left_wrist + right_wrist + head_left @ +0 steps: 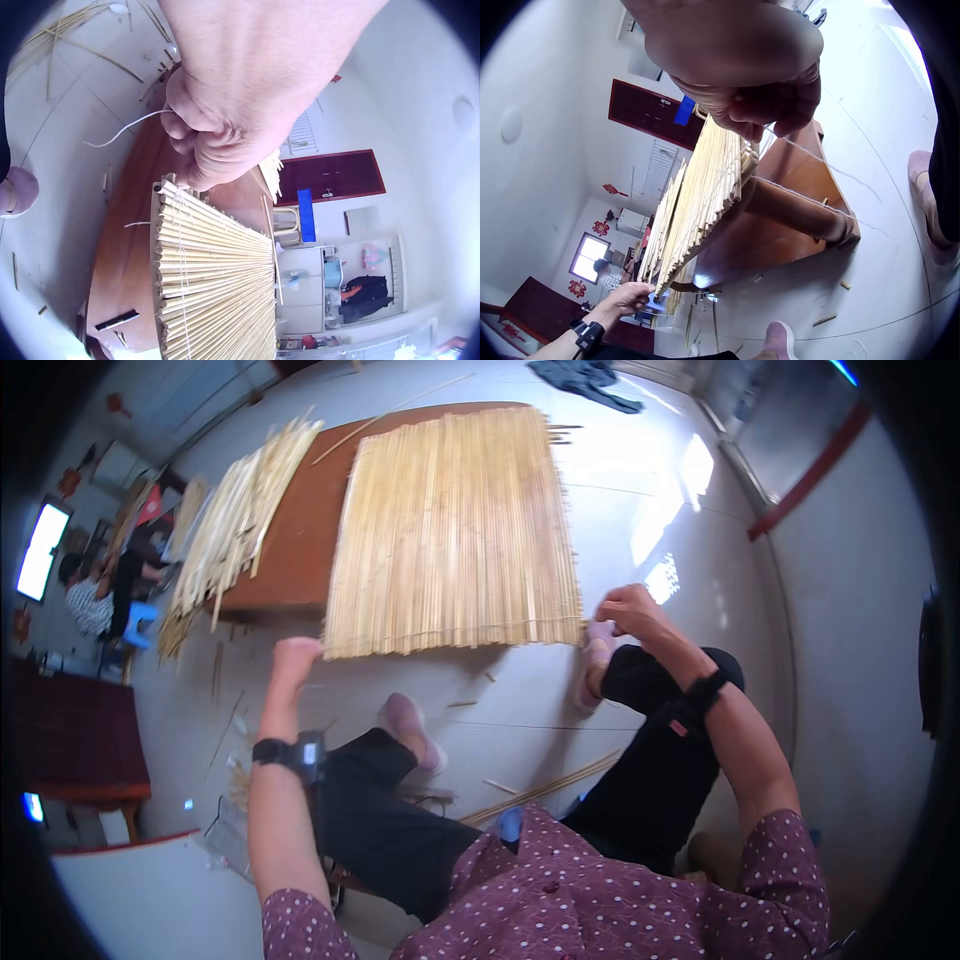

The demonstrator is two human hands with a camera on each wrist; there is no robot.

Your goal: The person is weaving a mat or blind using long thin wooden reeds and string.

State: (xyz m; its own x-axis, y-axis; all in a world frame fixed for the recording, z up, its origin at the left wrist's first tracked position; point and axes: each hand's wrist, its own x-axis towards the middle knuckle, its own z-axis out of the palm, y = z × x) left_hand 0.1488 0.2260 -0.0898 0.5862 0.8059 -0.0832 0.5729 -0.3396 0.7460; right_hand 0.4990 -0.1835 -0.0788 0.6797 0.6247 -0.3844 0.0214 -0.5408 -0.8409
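Note:
A mat of thin bamboo sticks (450, 530), bound with white string, lies on a brown wooden table with its near edge toward me. At its near left corner my left hand (297, 658) has curled fingers. They grip a thin white string (124, 129) whose loose end sticks out. My right hand (635, 610) is at the near right corner, fingertips together. In the right wrist view it pinches a white string (825, 161) beside the stick ends. A second string (817, 195) trails from the mat's edge below. The right fingertips are partly shadowed.
Loose bamboo strips (240, 510) are piled on the left of the table (290, 550). A black pen-like object (118, 320) lies on the tabletop. Several sticks (540, 787) and offcuts lie on the floor. A person (90, 600) sits far left, near a blue stool (140, 622).

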